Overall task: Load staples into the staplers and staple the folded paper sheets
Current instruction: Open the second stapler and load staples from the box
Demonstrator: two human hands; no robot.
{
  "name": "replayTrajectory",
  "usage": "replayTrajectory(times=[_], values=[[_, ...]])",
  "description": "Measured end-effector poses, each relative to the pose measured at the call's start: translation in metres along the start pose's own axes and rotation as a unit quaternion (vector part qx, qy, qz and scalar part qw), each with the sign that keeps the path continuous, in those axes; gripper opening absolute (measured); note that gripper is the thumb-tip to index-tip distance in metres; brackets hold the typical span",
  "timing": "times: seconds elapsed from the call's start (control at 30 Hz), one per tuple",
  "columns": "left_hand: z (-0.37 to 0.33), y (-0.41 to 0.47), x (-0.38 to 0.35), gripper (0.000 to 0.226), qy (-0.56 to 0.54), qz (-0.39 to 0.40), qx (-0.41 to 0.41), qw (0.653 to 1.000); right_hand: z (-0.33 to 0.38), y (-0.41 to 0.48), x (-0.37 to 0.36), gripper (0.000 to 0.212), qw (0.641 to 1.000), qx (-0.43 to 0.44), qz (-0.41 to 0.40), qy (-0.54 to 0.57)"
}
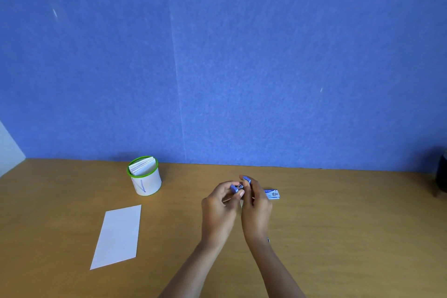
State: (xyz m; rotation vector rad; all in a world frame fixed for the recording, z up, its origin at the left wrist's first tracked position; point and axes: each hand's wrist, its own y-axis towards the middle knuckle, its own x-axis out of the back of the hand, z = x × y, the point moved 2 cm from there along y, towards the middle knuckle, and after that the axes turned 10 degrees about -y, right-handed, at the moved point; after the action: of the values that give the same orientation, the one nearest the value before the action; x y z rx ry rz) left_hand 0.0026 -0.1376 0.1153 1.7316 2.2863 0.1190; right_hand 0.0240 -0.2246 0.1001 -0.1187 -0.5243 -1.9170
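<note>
Small blue stapler [238,186], metal showing, gripped between both hands.

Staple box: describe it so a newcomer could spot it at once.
On the brown wooden table under the blue wall, the left hand and right hand hold a small blue stapler. Just right of the right hand lies the small flat blue-and-white staple box. It is the only printed carton; the white folded paper sheet lies far left.

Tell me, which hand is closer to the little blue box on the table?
Right. The right hand sits just beside the staple box, on its left; the left hand is farther left, beyond the stapler both hands hold.
</note>
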Motion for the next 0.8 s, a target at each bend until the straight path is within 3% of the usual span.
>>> replayTrajectory(times=[0.33,0.37,0.47,0.53,0.6,0.7,0.8], values=[[-0.002,0.007,-0.007,0.028,0.067,-0.004,-0.050,0.996,0.003,0.008,-0.010,0.023,0.987,-0.134,0.001,0.093],[-0.002,0.007,-0.006,0.025,0.071,-0.006,-0.063,0.995,-0.001,0.013,-0.010,0.025,0.974,-0.188,-0.004,0.124],[0.001,-0.002,-0.005,0.023,0.059,0.015,-0.094,0.994,-0.020,0.033,0.003,0.029,0.888,-0.378,-0.034,0.261],[0.007,-0.013,-0.005,0.024,0.041,0.043,-0.083,0.995,-0.026,0.049,0.016,0.028,0.878,-0.381,-0.041,0.286],[0.012,-0.015,0.001,0.026,0.019,0.036,-0.045,0.998,-0.025,0.059,0.025,0.023,0.869,-0.369,-0.039,0.327],[0.022,-0.006,0.015,0.027,0.035,0.020,0.082,0.996,-0.023,0.065,0.036,0.017,0.857,-0.367,-0.027,0.362],[0.031,-0.003,0.021,0.015,0.090,0.111,0.213,0.966,-0.019,0.062,0.036,0.009,0.849,-0.354,0.005,0.393]])
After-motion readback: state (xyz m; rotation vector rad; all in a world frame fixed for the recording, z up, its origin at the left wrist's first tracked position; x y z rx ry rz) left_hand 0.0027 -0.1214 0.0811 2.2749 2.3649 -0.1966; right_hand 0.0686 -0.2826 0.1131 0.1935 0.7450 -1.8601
